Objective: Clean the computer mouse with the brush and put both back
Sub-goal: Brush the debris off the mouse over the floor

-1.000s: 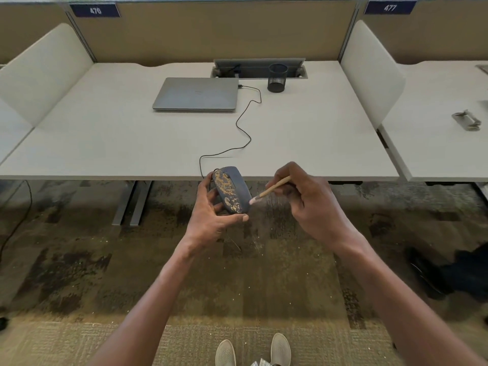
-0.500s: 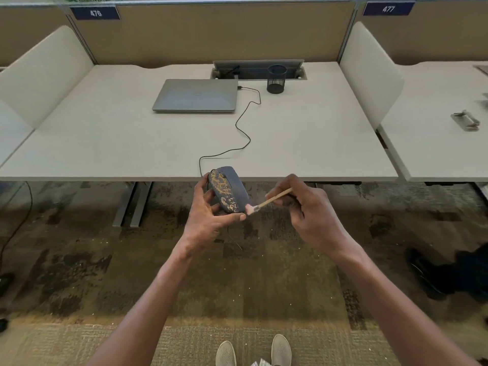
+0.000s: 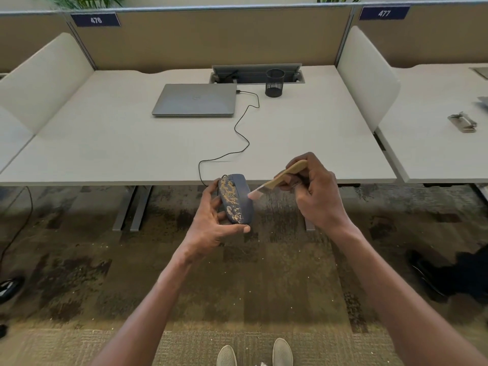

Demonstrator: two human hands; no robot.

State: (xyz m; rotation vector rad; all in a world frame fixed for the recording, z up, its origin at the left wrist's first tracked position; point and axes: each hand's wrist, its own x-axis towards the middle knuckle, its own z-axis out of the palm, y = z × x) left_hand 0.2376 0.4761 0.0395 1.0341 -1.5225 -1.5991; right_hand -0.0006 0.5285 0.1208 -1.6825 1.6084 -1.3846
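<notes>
Fingers: L hand [image 3: 211, 228] fingers [image 3: 214, 191] wrapped round the mouse [image 3: 235, 198], thumb under its near end; R hand [image 3: 315, 192] fingers pinched on the brush [image 3: 280, 177] handle.
Mouse: 1, dark blue w/ tan grime patches on its left half. Held in air just off the tabletop [image 3: 105, 143] front edge, above the carpet. Long axis runs near-far, cable end pointing away toward the tabletop, tilted on its side.
Brush: 1, wooden handle. Long axis slants from upper right down to lower left; bristle tip at the mouse's right flank, looks like touching, tip blurred.
Cable [image 3: 244, 133]: 1, black, runs from mouse across tabletop to the laptop [image 3: 195, 100].
Laptop: 1, lid closed, toward the back edge, mid.
Pen cup [image 3: 274, 83]: 1, black mesh, right of laptop near back edge.
Hands: 2, near each other, not touching.
</notes>
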